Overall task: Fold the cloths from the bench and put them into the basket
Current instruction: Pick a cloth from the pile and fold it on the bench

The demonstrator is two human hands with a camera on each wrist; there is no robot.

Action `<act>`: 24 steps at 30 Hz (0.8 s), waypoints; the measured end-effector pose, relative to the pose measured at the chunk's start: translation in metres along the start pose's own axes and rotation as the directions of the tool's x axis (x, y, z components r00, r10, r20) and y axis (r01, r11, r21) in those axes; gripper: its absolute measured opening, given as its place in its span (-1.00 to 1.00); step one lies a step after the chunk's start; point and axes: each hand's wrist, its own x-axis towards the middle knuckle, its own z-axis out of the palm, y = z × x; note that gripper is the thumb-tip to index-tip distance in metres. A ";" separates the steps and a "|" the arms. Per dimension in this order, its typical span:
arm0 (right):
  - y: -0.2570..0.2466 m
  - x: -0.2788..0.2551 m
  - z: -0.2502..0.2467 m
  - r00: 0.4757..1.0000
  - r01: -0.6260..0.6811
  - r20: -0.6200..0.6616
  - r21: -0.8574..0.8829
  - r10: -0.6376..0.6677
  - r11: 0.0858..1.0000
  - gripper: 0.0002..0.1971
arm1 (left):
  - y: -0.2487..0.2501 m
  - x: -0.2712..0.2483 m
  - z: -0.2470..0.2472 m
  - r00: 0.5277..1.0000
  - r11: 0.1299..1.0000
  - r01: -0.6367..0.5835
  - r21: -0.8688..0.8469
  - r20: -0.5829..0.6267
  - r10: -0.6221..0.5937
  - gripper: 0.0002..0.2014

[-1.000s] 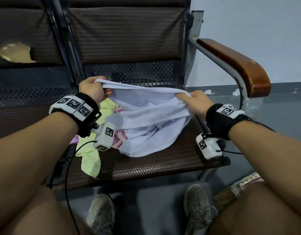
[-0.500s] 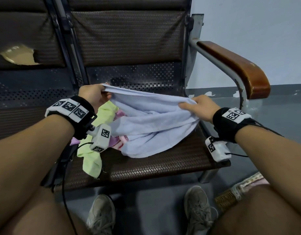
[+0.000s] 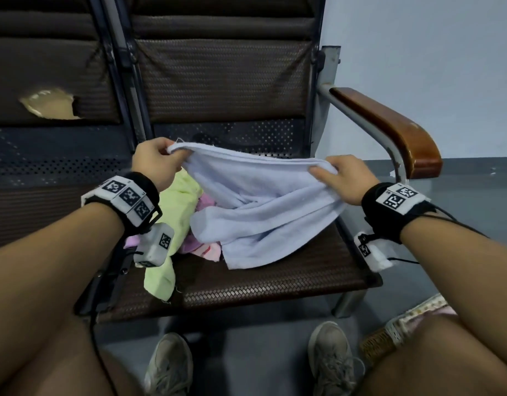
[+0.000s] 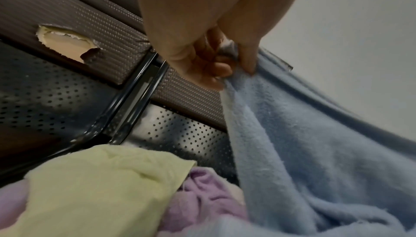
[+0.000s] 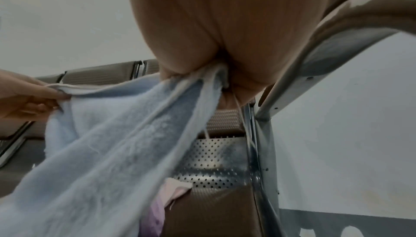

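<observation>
A light blue towel (image 3: 261, 207) hangs stretched between both hands above the bench seat (image 3: 275, 284). My left hand (image 3: 160, 160) pinches its left top corner, seen close in the left wrist view (image 4: 227, 66). My right hand (image 3: 336, 174) grips the bunched right top edge (image 5: 202, 75). The towel's lower part sags onto the seat. Under and left of it lie a yellow-green cloth (image 3: 172, 224), also visible in the left wrist view (image 4: 94, 187), and a pink-purple cloth (image 3: 201, 244). The basket (image 3: 389, 335) shows partly on the floor at lower right, behind my right knee.
A wooden armrest (image 3: 389, 132) on a metal frame stands right of the seat. The neighbouring seat back on the left has a torn hole (image 3: 46, 107). My two shoes (image 3: 172, 364) rest on the grey floor before the bench.
Both hands have drawn slightly further apart along the towel's top edge, pulling it tauter; the camera view has tilted so the bench sits lower in frame.
</observation>
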 end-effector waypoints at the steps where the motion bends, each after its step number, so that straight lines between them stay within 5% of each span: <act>1: -0.004 0.002 -0.007 0.999 0.019 -0.039 -0.010 -0.019 1.000 -0.60 | 0.007 0.001 -0.001 1.000 0.998 -0.021 -0.054 -0.008 0.021 -0.79; 4: -0.019 0.009 -0.031 0.995 0.066 -0.074 0.017 -0.065 0.998 -0.78 | 0.028 0.007 -0.008 0.993 0.985 -0.100 -0.139 -0.076 0.091 -0.74; 8: -0.046 0.020 -0.063 0.996 -0.009 -0.085 0.256 0.032 0.967 -0.66 | 0.062 0.017 -0.019 0.982 0.983 -0.140 -0.122 -0.141 0.123 -0.60; 13: -0.076 0.028 -0.097 0.965 0.042 -0.262 0.199 0.012 0.979 -0.64 | 0.106 0.022 -0.035 0.962 0.980 -0.198 -0.030 -0.199 0.188 -0.54; 17: -0.075 0.030 -0.112 0.988 0.030 -0.153 0.248 0.009 0.968 -0.43 | 0.113 0.025 -0.051 0.958 0.972 -0.233 0.040 -0.161 0.237 -0.46; 20: -0.071 0.031 -0.120 0.987 -0.045 -0.131 0.341 0.095 0.939 -0.41 | 0.111 0.028 -0.052 0.973 0.989 -0.150 0.009 -0.178 0.149 -0.45; 24: -0.082 0.035 -0.118 0.970 -0.191 -0.050 0.455 0.239 0.870 -0.53 | 0.127 0.024 -0.040 0.965 0.979 0.112 -0.172 -0.217 -0.149 -0.63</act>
